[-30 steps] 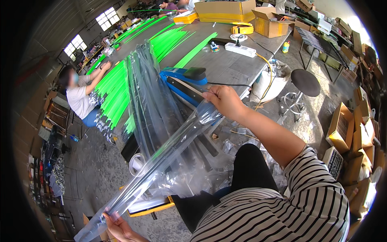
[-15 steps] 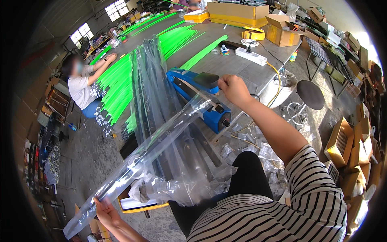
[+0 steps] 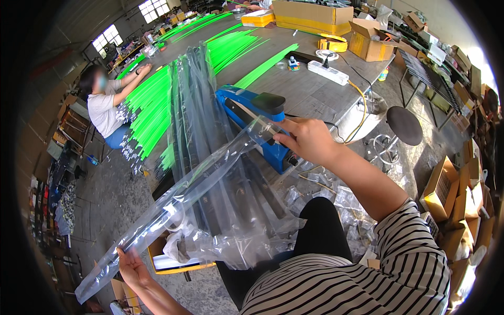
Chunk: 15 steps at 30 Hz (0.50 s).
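Head view: right hand (image 3: 310, 140) pinching sleeve (image 3: 178, 199) end, now nearer sealer (image 3: 252, 123); left hand (image 3: 131, 268) gripping far end, raised since.

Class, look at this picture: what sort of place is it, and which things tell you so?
Probably a small packing workshop: bundles of green rods on a long worktable, a blue heat sealer, and stacked cardboard boxes.

Heat sealer (image 3: 252, 118) on table (image 3: 310, 92); sleeve pile (image 3: 210, 157) left of it; stool (image 3: 404, 125) right of table.
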Available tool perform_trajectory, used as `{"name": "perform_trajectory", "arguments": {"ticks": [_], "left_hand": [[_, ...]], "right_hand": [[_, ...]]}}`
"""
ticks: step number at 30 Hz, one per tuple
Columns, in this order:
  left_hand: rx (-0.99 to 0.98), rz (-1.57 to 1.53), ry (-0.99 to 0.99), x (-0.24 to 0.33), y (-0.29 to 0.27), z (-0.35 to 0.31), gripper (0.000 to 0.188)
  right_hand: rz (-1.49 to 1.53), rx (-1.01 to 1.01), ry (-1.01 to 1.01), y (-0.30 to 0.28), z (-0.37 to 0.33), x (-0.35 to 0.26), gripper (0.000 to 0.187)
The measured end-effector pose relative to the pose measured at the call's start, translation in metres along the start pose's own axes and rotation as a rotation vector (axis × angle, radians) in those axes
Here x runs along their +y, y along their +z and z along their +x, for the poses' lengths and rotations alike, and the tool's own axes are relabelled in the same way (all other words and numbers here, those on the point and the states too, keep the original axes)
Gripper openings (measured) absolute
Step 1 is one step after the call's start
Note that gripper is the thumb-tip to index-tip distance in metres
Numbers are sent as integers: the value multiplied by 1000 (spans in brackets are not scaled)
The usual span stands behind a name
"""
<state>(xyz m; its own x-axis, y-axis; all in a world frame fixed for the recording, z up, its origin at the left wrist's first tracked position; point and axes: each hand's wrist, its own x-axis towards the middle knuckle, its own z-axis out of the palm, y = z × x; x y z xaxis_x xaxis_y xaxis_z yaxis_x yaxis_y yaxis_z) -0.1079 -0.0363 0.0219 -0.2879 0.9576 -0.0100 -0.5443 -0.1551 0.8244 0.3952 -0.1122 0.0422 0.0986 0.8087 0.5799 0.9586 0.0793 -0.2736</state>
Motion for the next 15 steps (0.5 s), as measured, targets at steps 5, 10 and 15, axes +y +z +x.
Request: {"name": "perform_trajectory", "arguments": {"ticks": [5, 10, 15], "left_hand": [[6, 25, 0, -2, -9, 8, 16], [-78, 9, -14, -5, -18, 19, 16], [-40, 23, -6, -8, -10, 22, 16]], "right_hand": [[-103, -194, 29, -2, 1, -3, 26], [-40, -13, 102, -11, 0, 4, 21], [31, 299, 66, -33, 5, -10, 28]]}}
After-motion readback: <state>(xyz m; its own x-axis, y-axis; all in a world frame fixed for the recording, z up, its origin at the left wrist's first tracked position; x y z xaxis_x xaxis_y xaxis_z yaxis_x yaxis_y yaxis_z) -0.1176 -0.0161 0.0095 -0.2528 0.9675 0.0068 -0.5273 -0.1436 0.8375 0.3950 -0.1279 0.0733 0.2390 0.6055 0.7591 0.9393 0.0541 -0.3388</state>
